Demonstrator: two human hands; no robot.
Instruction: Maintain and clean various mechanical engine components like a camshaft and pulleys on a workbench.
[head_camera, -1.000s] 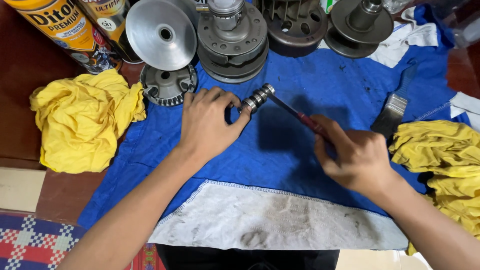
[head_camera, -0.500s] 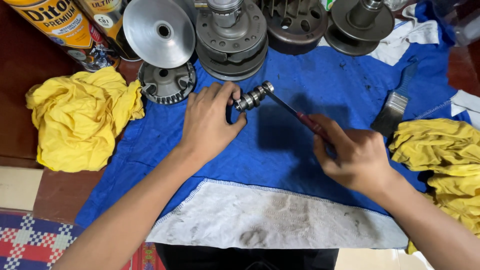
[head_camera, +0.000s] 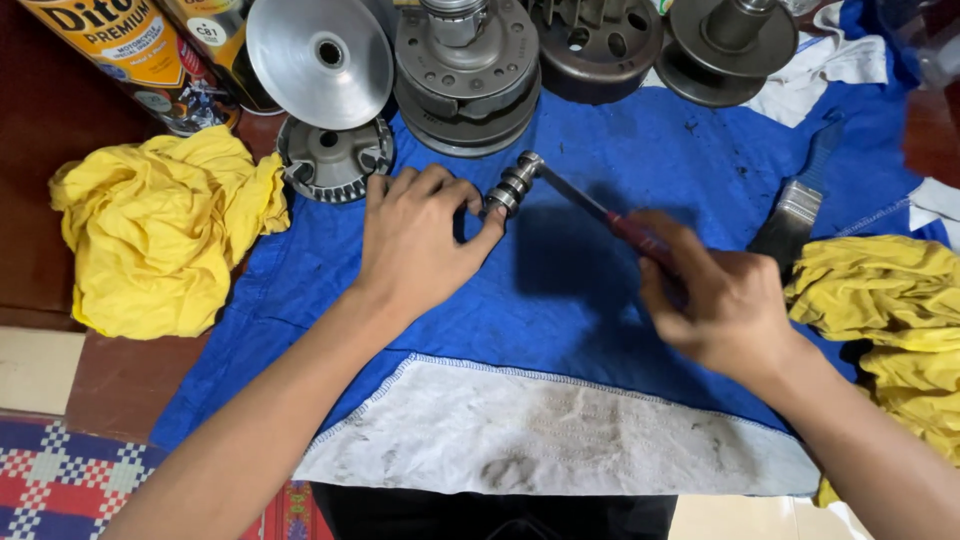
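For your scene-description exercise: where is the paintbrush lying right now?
In the head view, the paintbrush lies on the blue cloth at the right, just beyond the right hand and beside the crumpled yellow rag.

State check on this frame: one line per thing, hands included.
left hand: fingers pinching the small ribbed metal shaft on the blue cloth
right hand: gripping the red-handled tool, tip at the shaft's end
paintbrush: lying flat, untouched
left yellow rag: crumpled
right yellow rag: crumpled
shiny pulley disc: tilted, propped up
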